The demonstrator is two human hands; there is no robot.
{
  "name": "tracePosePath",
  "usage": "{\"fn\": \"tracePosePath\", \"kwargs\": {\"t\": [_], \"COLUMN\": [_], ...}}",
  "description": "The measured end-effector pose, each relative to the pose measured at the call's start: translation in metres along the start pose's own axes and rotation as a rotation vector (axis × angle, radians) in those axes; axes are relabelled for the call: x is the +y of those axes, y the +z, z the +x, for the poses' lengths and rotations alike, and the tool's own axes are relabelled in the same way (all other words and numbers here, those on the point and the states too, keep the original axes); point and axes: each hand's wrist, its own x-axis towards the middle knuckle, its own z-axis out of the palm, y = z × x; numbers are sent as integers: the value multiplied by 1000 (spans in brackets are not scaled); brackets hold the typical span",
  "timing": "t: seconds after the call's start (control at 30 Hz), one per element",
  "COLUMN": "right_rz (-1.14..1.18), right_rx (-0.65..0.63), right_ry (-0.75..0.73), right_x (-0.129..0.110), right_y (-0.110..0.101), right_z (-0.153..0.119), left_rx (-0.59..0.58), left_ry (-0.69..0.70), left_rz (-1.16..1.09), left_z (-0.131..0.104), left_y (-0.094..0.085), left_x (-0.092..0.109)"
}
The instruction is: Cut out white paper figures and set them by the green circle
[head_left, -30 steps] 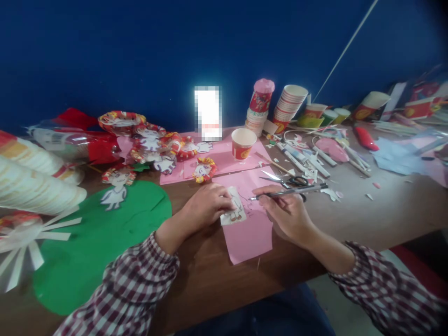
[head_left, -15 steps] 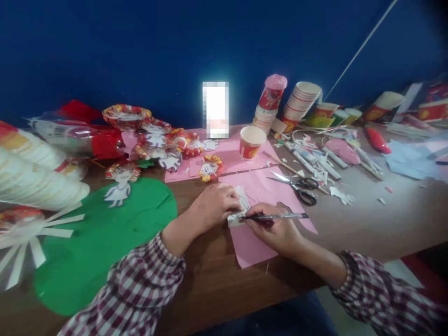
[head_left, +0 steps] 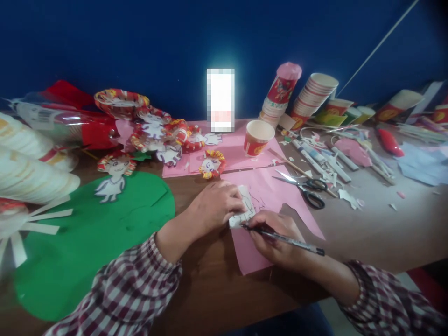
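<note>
Your right hand (head_left: 285, 226) pinches a pen (head_left: 300, 244), its tip now at the lower edge of the white paper drawing (head_left: 248, 205), just beside your left hand (head_left: 214, 205); a second ago it was over the pink sheet (head_left: 245, 257). Your left fingers, bent, press on the drawing; whether they pinch it, you can't tell.
</note>
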Motion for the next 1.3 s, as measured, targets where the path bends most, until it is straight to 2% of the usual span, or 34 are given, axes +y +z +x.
{"fn": "tracePosePath", "kwargs": {"t": [0.13,0.33,0.53,0.67,0.8,1.3], "right_rz": [-37,19,-3,-55,-45,-40], "right_rx": [24,65,92,118,58,-27], "right_ry": [-29,-186,-142,-45,47,128], "right_x": [-1,-3,-4,-4,-2,5], "right_y": [-1,-4,-3,-4,-2,6], "right_z": [-4,-5,-3,-1,0,-2], "left_rx": [14,32,17,8,6,-2], "left_ry": [0,-3,-19,-5,7,-37], "left_rz": [-23,-33,-34,-11,15,-13], "left_z": [-1,-2,-1,-1,-2,-1], "left_y": [-1,-2,-2,1,2,0], "left_x": [0,2,2,0,-2,1]}}
